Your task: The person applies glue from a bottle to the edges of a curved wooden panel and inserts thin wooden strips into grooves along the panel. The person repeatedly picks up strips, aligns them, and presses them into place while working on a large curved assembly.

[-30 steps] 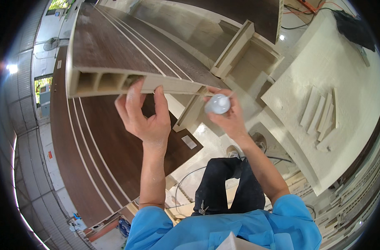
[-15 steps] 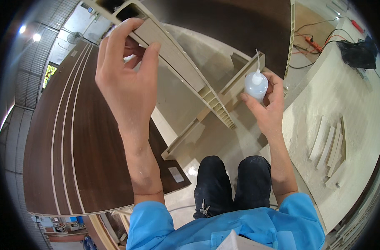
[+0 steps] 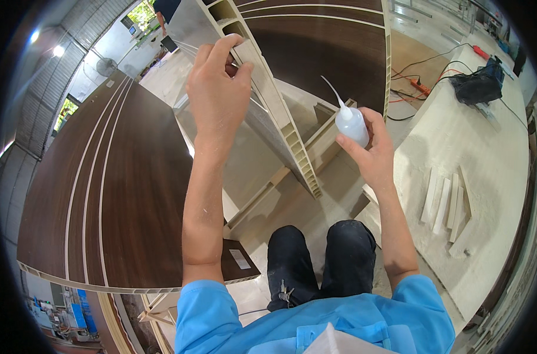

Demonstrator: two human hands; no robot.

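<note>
My right hand (image 3: 374,150) is wrapped round a white plastic squeeze bottle (image 3: 352,125), whose long thin nozzle tilts up and to the left. A hollow-core panel (image 3: 301,154) stands on edge before me, its ribbed cells showing at the near end. Along that edge lies a pale strip (image 3: 269,94). My left hand (image 3: 221,97) is closed at the strip's upper part, thumb and forefinger on it and the other fingers curled. How far those curled fingers reach behind the edge is hidden.
A dark brown panel (image 3: 145,200) with three pale lines lies at the left; another dark panel (image 3: 321,53) is beyond. On the pale bench (image 3: 486,171) at the right are several pale strips (image 3: 448,197) and a black bag (image 3: 478,82). Cables and an orange power strip (image 3: 420,87) lie behind.
The view has shifted, so more of the far panel and room shows. The bottle's nozzle now leans further left. My left hand stays at the strip.
</note>
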